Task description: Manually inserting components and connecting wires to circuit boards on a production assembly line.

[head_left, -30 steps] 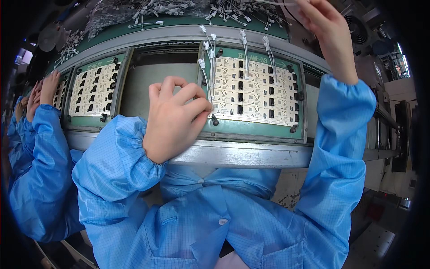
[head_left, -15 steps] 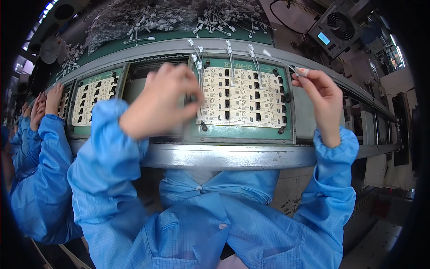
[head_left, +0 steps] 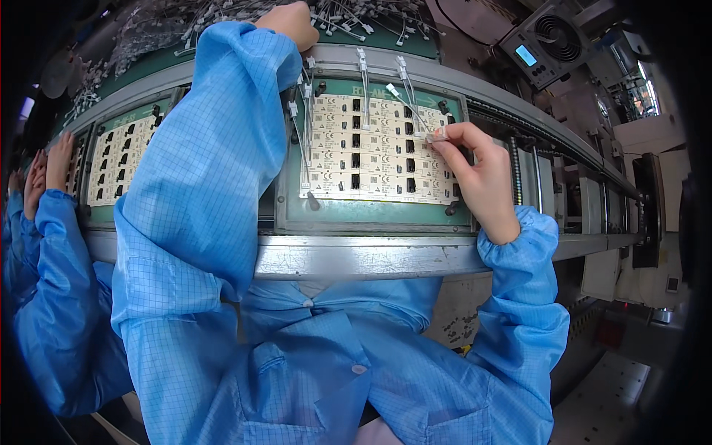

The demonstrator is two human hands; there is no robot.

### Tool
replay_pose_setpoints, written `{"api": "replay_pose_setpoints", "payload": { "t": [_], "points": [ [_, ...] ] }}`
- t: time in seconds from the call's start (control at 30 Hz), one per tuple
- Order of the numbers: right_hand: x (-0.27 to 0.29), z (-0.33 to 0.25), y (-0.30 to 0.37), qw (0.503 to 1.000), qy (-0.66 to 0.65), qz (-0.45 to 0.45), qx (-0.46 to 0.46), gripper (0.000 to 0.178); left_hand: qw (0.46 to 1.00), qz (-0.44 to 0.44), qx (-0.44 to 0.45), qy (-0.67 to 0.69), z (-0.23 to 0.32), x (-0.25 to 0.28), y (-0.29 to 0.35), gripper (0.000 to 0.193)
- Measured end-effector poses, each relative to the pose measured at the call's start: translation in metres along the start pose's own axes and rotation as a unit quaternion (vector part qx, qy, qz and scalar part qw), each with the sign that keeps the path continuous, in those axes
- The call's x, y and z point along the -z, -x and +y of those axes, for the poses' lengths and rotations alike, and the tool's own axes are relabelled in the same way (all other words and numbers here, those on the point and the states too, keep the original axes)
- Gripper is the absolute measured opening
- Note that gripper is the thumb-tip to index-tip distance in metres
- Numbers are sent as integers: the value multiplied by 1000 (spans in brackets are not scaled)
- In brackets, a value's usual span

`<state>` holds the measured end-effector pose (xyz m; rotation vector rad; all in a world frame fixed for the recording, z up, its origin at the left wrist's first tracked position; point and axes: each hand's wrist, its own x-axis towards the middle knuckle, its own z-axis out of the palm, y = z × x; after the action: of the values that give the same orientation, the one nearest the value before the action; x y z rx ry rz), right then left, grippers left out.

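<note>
A panel of cream circuit boards [head_left: 378, 182] with black connectors sits in a green fixture tray [head_left: 371, 211] in front of me. My right hand [head_left: 480, 167] is closed on one end of a white wire cable [head_left: 408, 107], pinching it just above the panel's right part. The cable's other white plug points up and left. My left hand [head_left: 293, 26] reaches to the far cable pile; its fingers are hidden. Several more cables lie over the panel's far side, among them a middle cable [head_left: 363, 89] and a left cable [head_left: 300, 133].
White cables [head_left: 341, 18] are heaped on a green surface beyond the rail. A second fixture tray with boards [head_left: 122, 159] stands left, near a co-worker's hand [head_left: 59, 159]. A metal rail [head_left: 356, 258] runs along the near side. A fan device with a display [head_left: 545, 48] stands far right.
My left hand has moved from the panel's left side up to the cable pile. My right hand has brought its cable leftward from the tray's right edge over the boards.
</note>
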<state>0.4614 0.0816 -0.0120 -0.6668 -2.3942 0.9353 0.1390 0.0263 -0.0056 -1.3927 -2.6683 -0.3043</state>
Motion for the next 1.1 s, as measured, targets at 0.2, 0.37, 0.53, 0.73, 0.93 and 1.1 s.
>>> {"api": "replay_pose_setpoints", "payload": {
  "t": [0.2,0.37,0.53,0.73,0.93,1.1],
  "points": [
    [-9,8,1,982,156,25,104,10,984,168,-11,61,-11,-14,2,22],
    [-16,4,1,969,219,13,117,9,935,116,-84,326,-6,10,26,16],
    [-17,2,0,971,217,7,97,10,902,83,-48,422,-11,3,27,17],
    [-14,6,1,971,212,17,112,9,839,-26,-10,544,-18,-5,23,19],
    [-15,5,-1,972,208,16,108,9,839,-39,-5,542,-16,2,27,17],
    [-14,3,2,965,231,17,125,9,856,0,-32,517,-6,9,36,14]
  ]
}}
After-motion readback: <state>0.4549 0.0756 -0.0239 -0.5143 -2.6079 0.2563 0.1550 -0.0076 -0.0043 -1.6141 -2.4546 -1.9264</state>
